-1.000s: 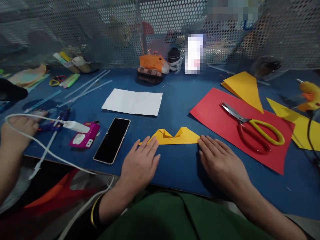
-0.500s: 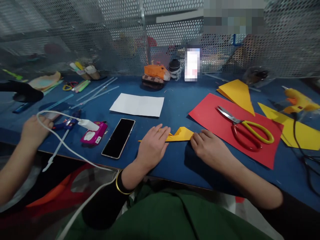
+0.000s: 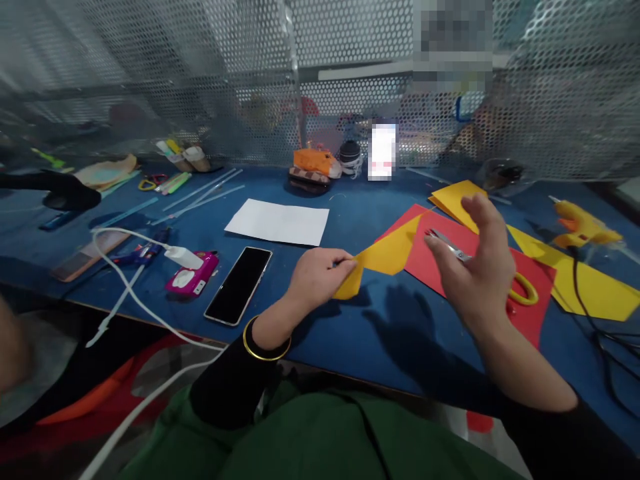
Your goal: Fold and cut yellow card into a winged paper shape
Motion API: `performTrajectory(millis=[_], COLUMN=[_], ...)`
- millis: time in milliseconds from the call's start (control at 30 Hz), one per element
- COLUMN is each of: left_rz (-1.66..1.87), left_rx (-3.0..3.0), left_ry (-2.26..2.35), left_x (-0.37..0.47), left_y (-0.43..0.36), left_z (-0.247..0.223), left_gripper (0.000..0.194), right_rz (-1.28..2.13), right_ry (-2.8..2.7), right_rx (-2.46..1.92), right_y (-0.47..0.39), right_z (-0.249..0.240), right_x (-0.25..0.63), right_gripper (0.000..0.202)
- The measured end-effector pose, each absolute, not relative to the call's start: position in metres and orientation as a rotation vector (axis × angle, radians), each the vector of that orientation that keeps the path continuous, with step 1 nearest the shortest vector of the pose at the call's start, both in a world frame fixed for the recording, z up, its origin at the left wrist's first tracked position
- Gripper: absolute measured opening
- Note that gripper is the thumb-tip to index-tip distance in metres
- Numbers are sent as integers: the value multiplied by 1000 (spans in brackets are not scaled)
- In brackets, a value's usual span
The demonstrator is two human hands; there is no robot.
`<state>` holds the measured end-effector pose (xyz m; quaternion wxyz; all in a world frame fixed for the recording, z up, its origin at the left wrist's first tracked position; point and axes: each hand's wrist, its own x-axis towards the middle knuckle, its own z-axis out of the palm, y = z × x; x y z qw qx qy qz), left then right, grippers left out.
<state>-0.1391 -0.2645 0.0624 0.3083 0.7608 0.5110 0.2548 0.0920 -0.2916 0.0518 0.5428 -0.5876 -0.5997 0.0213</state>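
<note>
Pinched in my left hand (image 3: 320, 277) is a folded piece of yellow paper (image 3: 395, 250), raised a little off the table, its wider part pointing right and up. My right hand (image 3: 477, 267) is lifted with thumb and fingers spread, holding nothing. Behind that hand lie scissors (image 3: 524, 288) with one yellow and one red handle, partly hidden by it, on a sheet of red paper (image 3: 533, 323). A white sheet of paper (image 3: 280, 222) lies beyond my left hand, and a phone (image 3: 239, 285) rests to its left.
A magenta power adapter (image 3: 193, 273) with a white plug and cable sits at left. More yellow paper (image 3: 595, 287) and a yellow glue gun (image 3: 587, 223) lie at right. An orange pouch (image 3: 315, 162) stands by the mesh screen (image 3: 350, 87). Another person's arm (image 3: 13, 347) shows at far left.
My left hand has lifted the yellow paper off the table, and it has opened out. My right hand has let go, risen and spread its fingers. The neighbour's hand has drawn back.
</note>
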Motion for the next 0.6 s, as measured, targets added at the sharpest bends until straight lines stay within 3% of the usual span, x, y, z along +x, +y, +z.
performTrajectory(millis=[100, 167, 267, 600], left_rz=[612, 523, 421, 507], left_rx=[1598, 1366, 1244, 1765], left_ry=[1216, 1138, 1057, 1146], left_x=[-127, -119, -111, -94], left_y=[-259, -255, -250, -240], left_z=[64, 62, 55, 51], left_gripper=[18, 16, 17, 15], right_rz=[829, 1125, 1172, 1106], right_ry=[-942, -849, -812, -710], right_rx=[-1320, -1318, -1337, -1314], right_y=[-282, -277, -272, -272], right_z=[42, 35, 29, 16], right_x=[98, 102, 105, 105], right_gripper=[50, 44, 40, 39])
